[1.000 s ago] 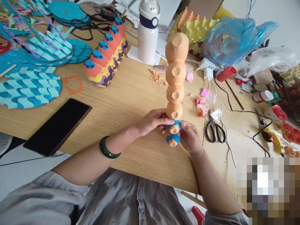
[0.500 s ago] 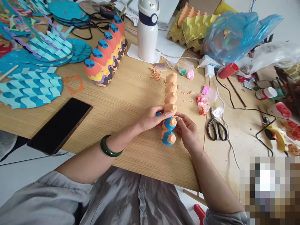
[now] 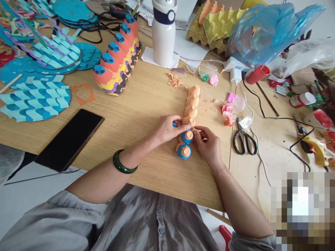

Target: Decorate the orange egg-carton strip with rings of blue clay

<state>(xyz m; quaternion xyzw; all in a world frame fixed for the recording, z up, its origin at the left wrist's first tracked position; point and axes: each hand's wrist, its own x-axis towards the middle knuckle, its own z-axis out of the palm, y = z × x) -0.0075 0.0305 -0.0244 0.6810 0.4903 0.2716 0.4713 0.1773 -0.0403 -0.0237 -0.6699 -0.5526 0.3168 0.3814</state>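
A strip of orange egg carton [image 3: 192, 101] runs away from me on the table, its cups in a single row. Blue clay [image 3: 183, 156] wraps the two nearest cups, leaving their orange tips bare. My left hand [image 3: 169, 129] grips the strip from the left, thumb laid across it by the third cup. A small blue lump [image 3: 174, 124], apparently clay, shows at the fingers of that hand. On the other side, my right hand [image 3: 208, 144] has curled fingers, with thumb and forefinger pressed against the strip's edge beside the blue clay. Its fingertips are partly hidden.
A painted egg-carton piece [image 3: 116, 55], blue paper discs [image 3: 36, 101] and a phone [image 3: 70, 139] lie left. Behind stands a white bottle [image 3: 164, 42]. Scissors [image 3: 244, 139], a white cable [image 3: 255, 136], clay packets [image 3: 227, 113] and a blue bag [image 3: 272, 35] are right.
The near end of the strip has swung slightly left, and its far end slightly right. Both hands have kept their places against it.
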